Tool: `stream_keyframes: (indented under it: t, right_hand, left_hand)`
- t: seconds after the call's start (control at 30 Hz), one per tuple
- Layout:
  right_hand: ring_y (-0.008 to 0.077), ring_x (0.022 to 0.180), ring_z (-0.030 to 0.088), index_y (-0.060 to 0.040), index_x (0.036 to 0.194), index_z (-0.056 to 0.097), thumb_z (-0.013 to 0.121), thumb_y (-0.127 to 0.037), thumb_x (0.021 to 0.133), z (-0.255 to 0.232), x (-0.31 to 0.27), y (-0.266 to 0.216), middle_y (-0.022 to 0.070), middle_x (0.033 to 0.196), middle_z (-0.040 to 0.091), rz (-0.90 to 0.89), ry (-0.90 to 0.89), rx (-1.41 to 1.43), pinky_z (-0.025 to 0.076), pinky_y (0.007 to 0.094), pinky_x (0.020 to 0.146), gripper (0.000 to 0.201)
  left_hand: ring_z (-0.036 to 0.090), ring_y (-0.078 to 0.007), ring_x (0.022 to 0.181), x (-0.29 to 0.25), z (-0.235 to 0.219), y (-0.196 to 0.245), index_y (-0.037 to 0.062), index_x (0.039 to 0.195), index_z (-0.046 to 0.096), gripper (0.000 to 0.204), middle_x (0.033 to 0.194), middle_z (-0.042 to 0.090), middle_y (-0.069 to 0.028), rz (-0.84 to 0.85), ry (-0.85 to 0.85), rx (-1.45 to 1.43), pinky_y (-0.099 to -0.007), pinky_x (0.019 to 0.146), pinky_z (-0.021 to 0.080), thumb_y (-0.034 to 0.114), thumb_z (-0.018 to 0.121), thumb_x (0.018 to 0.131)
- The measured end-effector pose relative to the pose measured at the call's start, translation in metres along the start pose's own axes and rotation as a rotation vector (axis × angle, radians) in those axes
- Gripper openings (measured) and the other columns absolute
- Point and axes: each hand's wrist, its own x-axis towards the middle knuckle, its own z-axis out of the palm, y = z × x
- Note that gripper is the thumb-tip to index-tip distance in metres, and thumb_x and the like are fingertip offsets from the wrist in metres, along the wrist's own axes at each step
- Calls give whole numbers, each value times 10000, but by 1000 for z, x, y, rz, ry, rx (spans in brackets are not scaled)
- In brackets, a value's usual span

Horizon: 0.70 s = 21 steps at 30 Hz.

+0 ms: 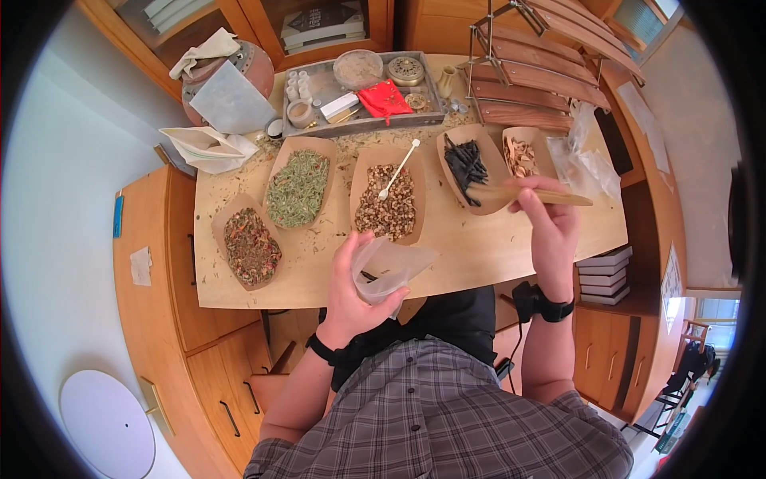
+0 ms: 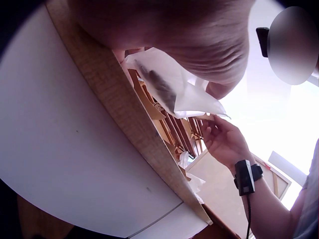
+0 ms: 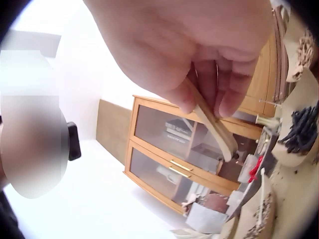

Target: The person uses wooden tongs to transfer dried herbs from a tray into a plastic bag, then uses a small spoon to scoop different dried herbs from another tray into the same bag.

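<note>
My left hand (image 1: 355,283) holds a translucent white pouch (image 1: 391,267) by its sides, with its mouth spread. A few dark pieces show inside it, and the left wrist view shows a dark patch through the pouch (image 2: 164,89). My right hand (image 1: 550,231) pinches a flat, light wooden utensil (image 1: 558,196) between thumb and fingers. Its rounded end (image 3: 227,147) shows in the right wrist view. In the head view the far end overlaps the paper tray (image 1: 496,172) of black, stick-like pieces (image 1: 465,164). Right beside stands a tray of pale wood-like chips (image 1: 522,158).
Paper trays hold brown chopped pieces (image 1: 387,207) with a white spoon (image 1: 399,169), green dried herb (image 1: 299,188) and a reddish-brown mix (image 1: 252,247). Behind them stand a grey tray (image 1: 375,125) of small containers and a slatted wooden rack (image 1: 535,72). Plastic bags (image 1: 586,164) lie right.
</note>
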Motion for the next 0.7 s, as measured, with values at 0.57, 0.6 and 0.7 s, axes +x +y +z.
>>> stream_keyframes:
  t: [0.57,0.6,0.7]
  right_hand:
    - [194,1076,751,-21,1168,819,821,-58,1020,20,-18,-16,87,1148,816,46,-668,-32,572,345,948,153]
    - [194,1076,751,-21,1168,819,821,-58,1020,21,-18,-16,87,1148,816,46,-668,-32,572,345,948,153]
    - [202,1071,750,-24,1157,829,831,-60,1008,25,-18,-17,90,1136,816,47,-656,-57,569,351,945,153]
  left_hand:
    - [552,-373,1487,0,0,0,48,1771,162,1256,1650,468,-276,-1,-2,0,-523,1218,471,182,985,831]
    - [550,-373,1489,0,-1,0,47,1770,162,1256,1650,467,-275,-2,-1,-1,-523,1219,471,182,986,831]
    - [549,-375,1492,0,-1,0,46,1770,163,1257,1651,466,-274,-2,1,-2,-523,1221,470,181,987,830]
